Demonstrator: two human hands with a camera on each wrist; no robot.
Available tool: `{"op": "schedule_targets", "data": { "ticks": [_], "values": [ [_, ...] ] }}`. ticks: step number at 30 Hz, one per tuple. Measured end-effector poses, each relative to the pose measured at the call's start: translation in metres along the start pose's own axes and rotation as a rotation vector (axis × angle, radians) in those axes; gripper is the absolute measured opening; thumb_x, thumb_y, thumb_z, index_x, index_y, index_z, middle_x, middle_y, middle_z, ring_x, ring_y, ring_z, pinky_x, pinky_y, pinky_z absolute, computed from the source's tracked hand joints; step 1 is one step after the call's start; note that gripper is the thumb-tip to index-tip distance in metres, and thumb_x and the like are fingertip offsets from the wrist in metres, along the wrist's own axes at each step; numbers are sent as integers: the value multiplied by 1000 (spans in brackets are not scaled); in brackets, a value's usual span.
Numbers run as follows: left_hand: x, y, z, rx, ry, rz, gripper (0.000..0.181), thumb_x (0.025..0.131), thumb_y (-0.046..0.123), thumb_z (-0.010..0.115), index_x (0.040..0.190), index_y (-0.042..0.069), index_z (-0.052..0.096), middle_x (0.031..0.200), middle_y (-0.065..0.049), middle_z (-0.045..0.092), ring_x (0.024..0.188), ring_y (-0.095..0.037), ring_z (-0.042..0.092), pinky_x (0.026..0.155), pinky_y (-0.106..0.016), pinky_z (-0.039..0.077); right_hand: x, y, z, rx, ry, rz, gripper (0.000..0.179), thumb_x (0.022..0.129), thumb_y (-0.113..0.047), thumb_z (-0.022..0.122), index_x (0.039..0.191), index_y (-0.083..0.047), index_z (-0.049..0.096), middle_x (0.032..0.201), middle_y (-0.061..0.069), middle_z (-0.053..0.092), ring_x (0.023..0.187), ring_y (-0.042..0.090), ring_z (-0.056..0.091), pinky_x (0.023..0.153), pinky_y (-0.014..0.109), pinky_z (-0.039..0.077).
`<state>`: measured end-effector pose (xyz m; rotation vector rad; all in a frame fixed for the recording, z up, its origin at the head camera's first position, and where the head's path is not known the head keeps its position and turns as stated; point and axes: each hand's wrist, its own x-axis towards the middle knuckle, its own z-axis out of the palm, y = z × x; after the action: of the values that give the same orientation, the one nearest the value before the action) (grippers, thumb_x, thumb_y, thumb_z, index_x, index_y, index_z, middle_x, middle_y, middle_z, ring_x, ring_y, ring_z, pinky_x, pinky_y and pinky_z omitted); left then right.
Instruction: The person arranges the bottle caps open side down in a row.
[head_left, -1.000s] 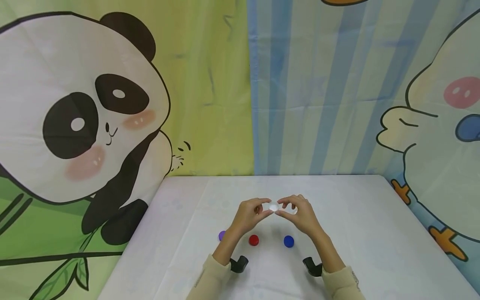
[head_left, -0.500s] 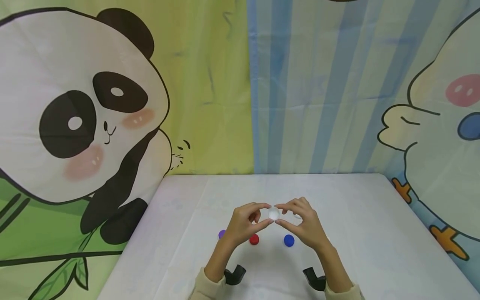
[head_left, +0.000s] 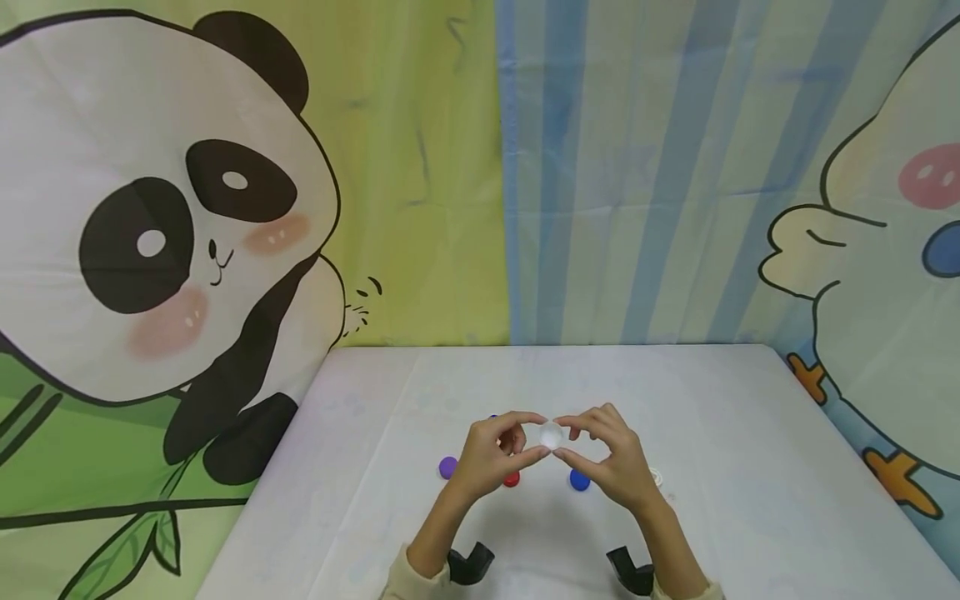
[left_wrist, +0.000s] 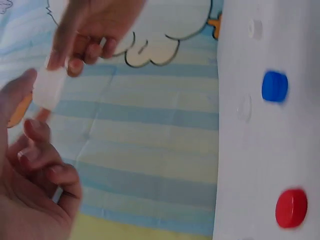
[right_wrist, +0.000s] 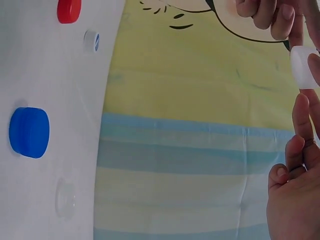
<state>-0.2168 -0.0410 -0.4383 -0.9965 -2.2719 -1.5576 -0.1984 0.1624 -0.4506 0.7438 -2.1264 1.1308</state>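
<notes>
A whitish translucent bottle cap [head_left: 551, 435] is held up above the table between both hands. My left hand [head_left: 491, 457] pinches its left side with thumb and forefinger, and my right hand [head_left: 609, 454] pinches the right side likewise. The left wrist view shows the same cap [left_wrist: 49, 89] between the fingertips, its side turned to the camera. In the right wrist view the cap [right_wrist: 303, 67] is partly covered by fingers. Below the hands lie a red cap [head_left: 512, 479], partly behind the left hand, and a blue cap [head_left: 579, 480].
A purple cap [head_left: 447, 467] lies left of my left hand. A white cap [head_left: 656, 477] shows beside my right wrist. On the tabletop are also a clear cap [right_wrist: 66, 198] and a white cap with a blue mark [right_wrist: 92, 41]. Printed curtains [head_left: 420, 208] stand behind the table.
Both hands, with the cap between them, have come down a little in the head view. The purple cap is now fully visible; the red cap has become partly covered by the left hand.
</notes>
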Motion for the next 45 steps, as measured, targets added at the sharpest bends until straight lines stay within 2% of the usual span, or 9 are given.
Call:
{"op": "schedule_targets", "data": {
  "ticks": [5, 8, 12, 17, 25, 30, 36, 40, 45],
  "values": [
    [-1, 8, 0, -209, -65, -370, 27, 81, 27, 66, 105, 13, 65, 63, 0, 46, 53, -7, 37, 47, -18, 31, -3, 1, 1, -7, 23, -7, 42, 64, -14, 80, 103, -22, 66, 78, -15, 52, 80, 5, 41, 61, 20, 33],
    [-1, 6, 1, -271, -88, -495, 27, 81, 32, 65, 101, 14, 67, 67, 3, 50, 62, -8, 42, 56, -21, 36, -3, -1, 1, -8, 34, -24, 44, 61, -10, 82, 102, -18, 66, 76, -13, 53, 80, 6, 41, 62, 18, 33],
    [-2, 2, 3, -309, -115, -535, 30, 80, 37, 64, 96, 12, 70, 72, 4, 52, 70, -11, 44, 59, -24, 38, 3, -14, -2, 12, 55, -72, 46, 55, 0, 82, 98, -9, 67, 73, -6, 55, 77, 8, 41, 64, 14, 31],
    [-2, 1, 2, -347, -128, -562, 33, 79, 40, 65, 93, 10, 70, 63, 2, 39, 56, -11, 34, 50, -22, 30, 9, -30, -6, 33, 51, -85, 43, 54, 4, 80, 94, -2, 66, 72, -3, 55, 74, 8, 41, 62, 17, 33],
    [-3, -1, 2, -360, -125, -579, 33, 79, 37, 66, 92, 7, 70, 65, 2, 46, 56, -10, 36, 49, -21, 31, -3, -5, 4, 46, 52, -80, 44, 58, -5, 82, 99, -11, 67, 75, -7, 56, 76, 7, 40, 65, 17, 33],
    [-4, -1, 2, -339, -117, -568, 30, 79, 36, 66, 90, 9, 71, 82, 2, 60, 70, -12, 44, 61, -27, 38, -9, 5, 8, 58, 45, -80, 44, 62, -10, 81, 103, -15, 66, 77, -10, 56, 78, 6, 41, 64, 21, 35],
    [-5, 0, 2, -234, -84, -497, 29, 77, 39, 68, 90, 14, 71, 70, 3, 56, 58, -10, 42, 52, -24, 37, -11, 3, 7, 33, 14, -2, 49, 64, -14, 80, 110, -16, 63, 79, -12, 54, 77, 5, 40, 63, 22, 36],
    [-6, 0, 2, -75, -13, -328, 30, 76, 41, 68, 92, 16, 70, 58, 5, 50, 49, -5, 40, 42, -20, 34, -13, 4, 6, 58, -20, 69, 49, 68, -10, 77, 114, -17, 61, 80, -13, 52, 77, 4, 41, 84, 31, 34],
    [-8, -5, 1, 66, 42, -36, 27, 78, 35, 67, 97, 17, 69, 54, 9, 46, 46, 0, 36, 39, -16, 32, -15, 2, 4, 144, -72, 101, 34, 75, 2, 67, 106, -12, 63, 81, -7, 54, 75, 7, 41, 76, 27, 34]
  ]
}}
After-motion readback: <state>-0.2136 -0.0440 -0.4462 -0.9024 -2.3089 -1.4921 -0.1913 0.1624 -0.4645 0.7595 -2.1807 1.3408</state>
